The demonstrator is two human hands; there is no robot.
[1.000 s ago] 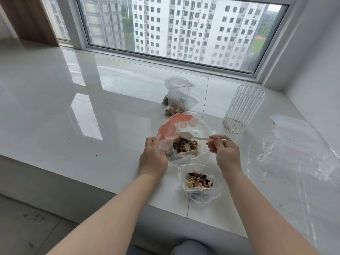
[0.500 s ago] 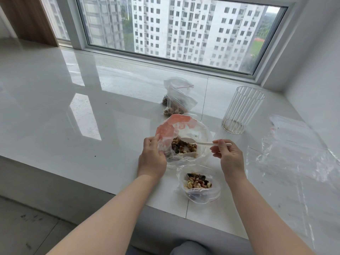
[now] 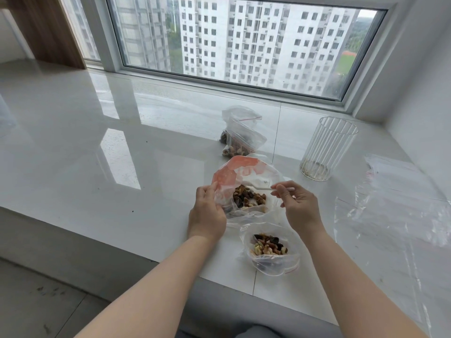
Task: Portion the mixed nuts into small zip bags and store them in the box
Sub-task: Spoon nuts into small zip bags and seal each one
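A large clear bag with a red-tinted top (image 3: pixel 234 170) lies open on the white sill, mixed nuts (image 3: pixel 247 198) inside. My left hand (image 3: pixel 207 212) grips its left edge and holds it open. My right hand (image 3: pixel 296 206) pinches the handle of a white plastic spoon (image 3: pixel 261 188) whose bowl is down in the nuts. In front of it stands a small open zip bag (image 3: pixel 271 251) partly filled with nuts. Two more small zip bags with nuts (image 3: pixel 240 140) lie behind the large bag.
A clear ribbed cylinder container (image 3: pixel 325 148) stands at the right rear with crumbs at its bottom. Loose empty plastic bags (image 3: pixel 400 203) spread over the sill's right side. The sill's front edge (image 3: pixel 102 230) drops to the floor. The window is behind.
The spoon's bowl has gone down from above the large bag's mouth into the nuts. My right hand shifted slightly right and back. My left hand kept its hold on the bag.
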